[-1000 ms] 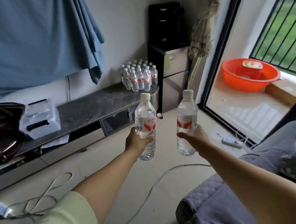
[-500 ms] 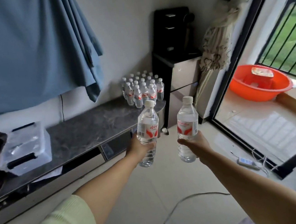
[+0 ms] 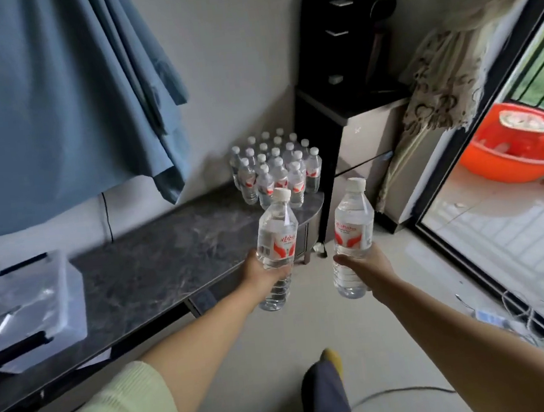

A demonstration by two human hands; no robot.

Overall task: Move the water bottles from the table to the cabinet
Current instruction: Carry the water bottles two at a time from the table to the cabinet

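The left hand (image 3: 263, 271) holds one water bottle (image 3: 277, 248) and the right hand (image 3: 366, 268) holds another bottle (image 3: 353, 238) (red-and-white labels, writing too blurry), near the bottle group (image 3: 275, 169) on the dark cabinet (image 3: 157, 266).

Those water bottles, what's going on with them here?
A person is carrying two water bottles, one in each hand. The left hand grips one bottle by its lower half, and the right hand grips the other bottle the same way; both are upright and capped. Ahead, a cluster of matching bottles already stands at the far end of the dark cabinet top, by the wall. The two carried bottles have not been set down yet.
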